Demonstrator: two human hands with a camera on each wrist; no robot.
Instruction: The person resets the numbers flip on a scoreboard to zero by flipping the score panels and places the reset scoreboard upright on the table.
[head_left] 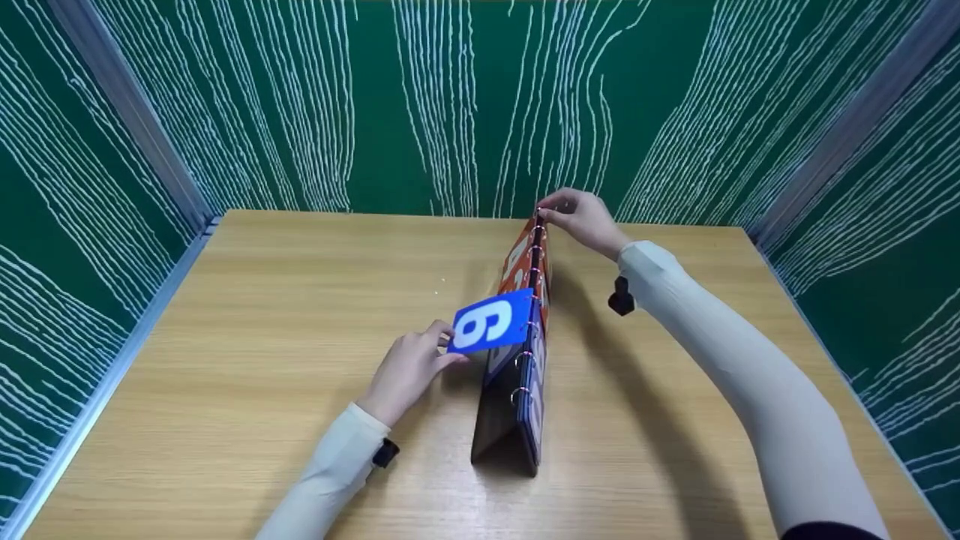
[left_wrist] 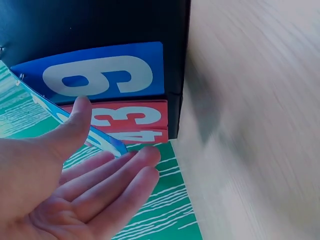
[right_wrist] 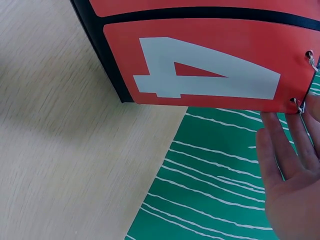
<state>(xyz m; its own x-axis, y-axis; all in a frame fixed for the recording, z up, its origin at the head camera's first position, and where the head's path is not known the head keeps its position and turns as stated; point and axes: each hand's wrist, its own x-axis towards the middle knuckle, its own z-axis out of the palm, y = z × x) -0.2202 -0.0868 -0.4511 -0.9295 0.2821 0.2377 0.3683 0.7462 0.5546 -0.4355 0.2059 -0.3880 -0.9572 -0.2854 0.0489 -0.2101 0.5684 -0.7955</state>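
A tabletop flip scoreboard (head_left: 499, 427) stands like a tent, its ringed spine running away from me. My left hand (head_left: 409, 367) holds a blue number card (head_left: 491, 322) by its outer edge, lifted off the near-left face. In the left wrist view the thumb lies on one side of that card (left_wrist: 107, 142) and the fingers on the other. Another blue card (left_wrist: 110, 72) lies flat against the black board. At the far end my right hand (head_left: 589, 221) pinches the spine's top corner. Beside its fingers, the right wrist view shows a red card (right_wrist: 250, 55) with a white 4.
The scoreboard stands on a wooden table (head_left: 300, 300). Green panels with white wavy lines (head_left: 375, 112) enclose the back and sides, with grey posts (head_left: 135, 112) at the corners. A dark device (head_left: 621, 296) hangs at the right wrist.
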